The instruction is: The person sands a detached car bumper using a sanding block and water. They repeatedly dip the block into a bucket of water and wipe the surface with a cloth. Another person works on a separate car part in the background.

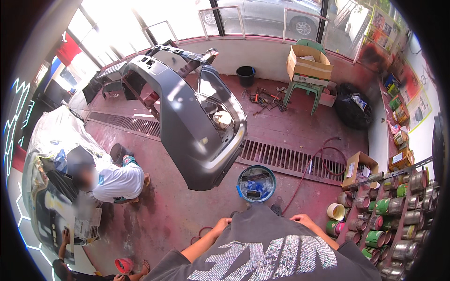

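My left hand (222,225) is at the left edge of my dark grey shirt (255,236), its fingers curled and partly hidden. My right hand (301,221) is at the shirt's right edge, fingers also bent; what either one holds is unclear. Just beyond them a blue bucket (255,175) on the red-stained floor contains water and dark items. Above it stands a large grey bumper (183,129), raised, with a pale crumpled item in its opening.
At left, a person in white (117,180) crouches by a covered car (51,140); another person's hand (65,236) touches its panel. Paint cans (389,220) fill a right-side rack. A red hose (309,168) crosses the grate. Tools, boxes on a green stool (301,93) and a black bag stand behind.
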A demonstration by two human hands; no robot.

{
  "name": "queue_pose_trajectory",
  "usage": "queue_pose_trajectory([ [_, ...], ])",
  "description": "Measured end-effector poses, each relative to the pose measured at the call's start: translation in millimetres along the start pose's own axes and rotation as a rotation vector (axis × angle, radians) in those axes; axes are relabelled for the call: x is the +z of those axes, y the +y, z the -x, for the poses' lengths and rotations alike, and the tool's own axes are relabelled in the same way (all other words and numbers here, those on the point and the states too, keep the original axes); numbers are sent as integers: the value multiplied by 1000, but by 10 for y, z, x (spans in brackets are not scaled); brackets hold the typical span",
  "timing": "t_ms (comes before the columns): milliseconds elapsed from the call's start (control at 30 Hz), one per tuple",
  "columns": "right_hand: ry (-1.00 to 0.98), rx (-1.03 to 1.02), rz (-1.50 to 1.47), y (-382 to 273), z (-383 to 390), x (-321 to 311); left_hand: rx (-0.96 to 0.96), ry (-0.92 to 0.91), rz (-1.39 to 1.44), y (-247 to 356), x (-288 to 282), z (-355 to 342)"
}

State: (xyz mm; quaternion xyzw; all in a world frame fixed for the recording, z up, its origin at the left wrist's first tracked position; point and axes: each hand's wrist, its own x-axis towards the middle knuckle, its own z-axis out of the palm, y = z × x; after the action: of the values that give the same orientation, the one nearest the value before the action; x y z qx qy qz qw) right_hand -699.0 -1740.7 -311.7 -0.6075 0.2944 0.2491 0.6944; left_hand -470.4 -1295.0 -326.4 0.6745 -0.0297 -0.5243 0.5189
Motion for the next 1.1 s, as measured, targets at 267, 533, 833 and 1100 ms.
queue_pose_trajectory([
  [267, 459, 367, -353, 469, 1381, -475, -542, 470, 148, -766, -946, 1009],
  [533, 588, 275, 17, 941, 836, -751, -514, 850, -131, -1542, -1758, 1203],
  [833, 591, 117, 227, 626, 563, -1017, -186, 658, -235, -594, -1078, 568],
  [1100, 612, 269, 171, 1137, 454, -1009, -378, 692, -142, -1874, -1339, 879],
])
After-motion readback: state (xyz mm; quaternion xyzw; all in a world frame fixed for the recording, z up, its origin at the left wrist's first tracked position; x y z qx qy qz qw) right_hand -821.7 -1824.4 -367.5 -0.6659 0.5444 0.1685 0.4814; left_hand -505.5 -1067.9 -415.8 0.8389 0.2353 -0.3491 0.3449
